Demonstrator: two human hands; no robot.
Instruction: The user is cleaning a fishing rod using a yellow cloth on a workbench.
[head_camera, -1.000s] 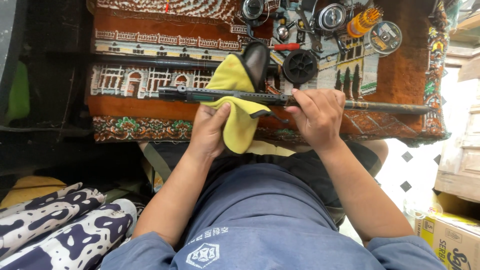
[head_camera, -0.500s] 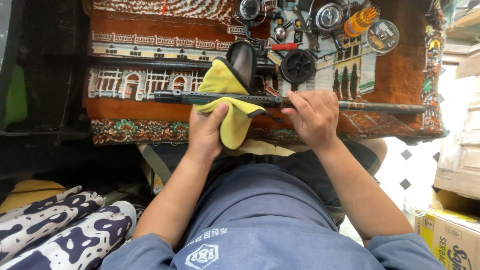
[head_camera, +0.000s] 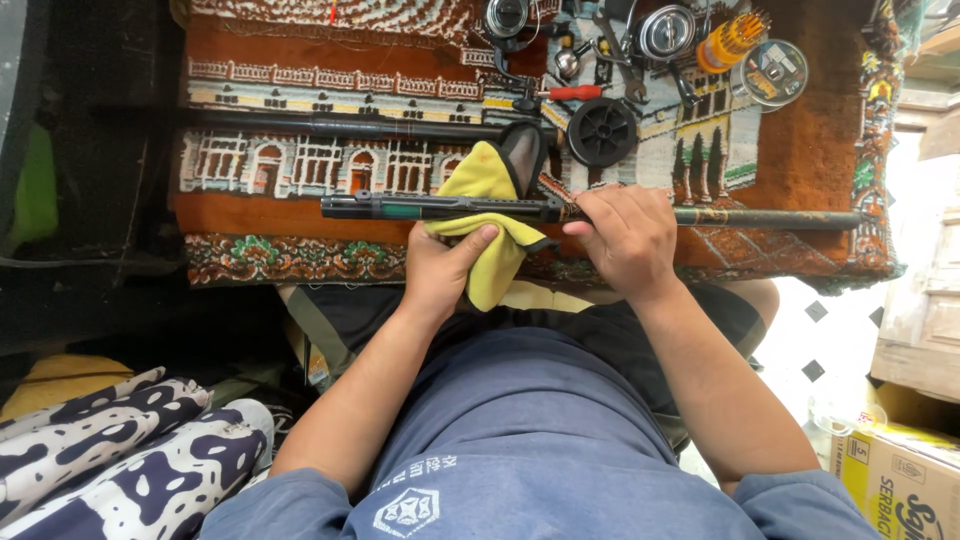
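Now, the scene line by line:

Rod: a long, thin black rod with a dark green section (head_camera: 590, 211) lies crosswise over the rug, held up by both hands, its left end free and its right end reaching the rug's right edge.

Left hand: the left hand (head_camera: 440, 268) has its fingers (head_camera: 478, 238) closed round a soft yellow cloth (head_camera: 492, 225), pressing it against the rod just right of the green section; the thumb lies on top of the cloth.

Cloth: it wraps over the rod, one flap sticking up behind it, the other hanging down below it toward the person's lap.

Right hand: the right hand (head_camera: 622, 238) sits just beside the cloth, fingers curled shut over the rod, knuckles toward the camera.

Rug: a woven brown-and-orange rug with white arched buildings (head_camera: 280, 215) lies under the rod.

Second rod: another dark rod (head_camera: 330, 125) lies on the rug farther from the person, parallel to the held one.

Tools: near the rug's far edge lie a black round spool (head_camera: 601, 131), a red-handled screwdriver (head_camera: 572, 93), metal fishing reels (head_camera: 668, 32) and a round clear box of small parts (head_camera: 774, 72).

Elsewhere: a cardboard box (head_camera: 900, 478) stands at lower right, and navy-and-white patterned fabric (head_camera: 120, 440) lies at lower left.
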